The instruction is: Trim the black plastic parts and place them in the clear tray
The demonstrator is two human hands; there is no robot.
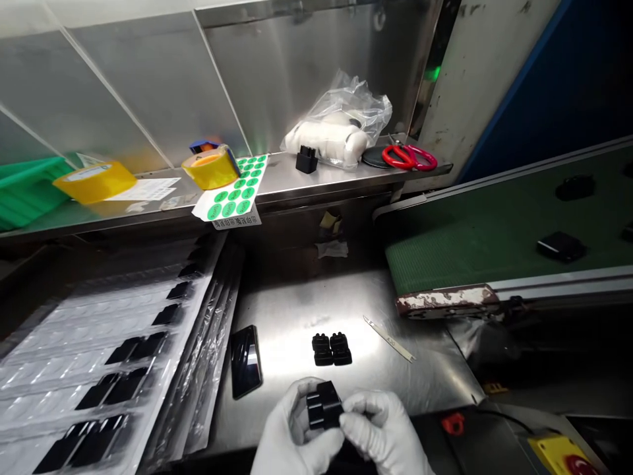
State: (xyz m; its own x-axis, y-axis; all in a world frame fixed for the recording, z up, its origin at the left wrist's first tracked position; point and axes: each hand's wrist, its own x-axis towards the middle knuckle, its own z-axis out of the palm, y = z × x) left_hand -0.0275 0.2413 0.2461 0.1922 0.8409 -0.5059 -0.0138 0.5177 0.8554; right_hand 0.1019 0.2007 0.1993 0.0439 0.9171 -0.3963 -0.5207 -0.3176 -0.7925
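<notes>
My left hand [289,435], in a white glove, is wrapped round a black plastic part [325,404] with a ribbed, stepped side. My right hand [378,425], also gloved in white, pinches the right edge of the same part with thumb and fingers. Its lower end is hidden behind the gloves. Just beyond the hands, small black plastic pieces [331,349] sit close together on the steel table [297,300]. To their right lies a slim pale tool [390,339] with dark lettering. A black phone [246,361] rests left of the hands.
Stacked clear blister trays [182,369] with black parts fill the left. A steel shelf [291,188] behind holds yellow tape rolls [211,169], green stickers [242,191], a plastic bag [346,125] and red scissors [408,157]. On the right, a green conveyor belt [475,247] carries black parts.
</notes>
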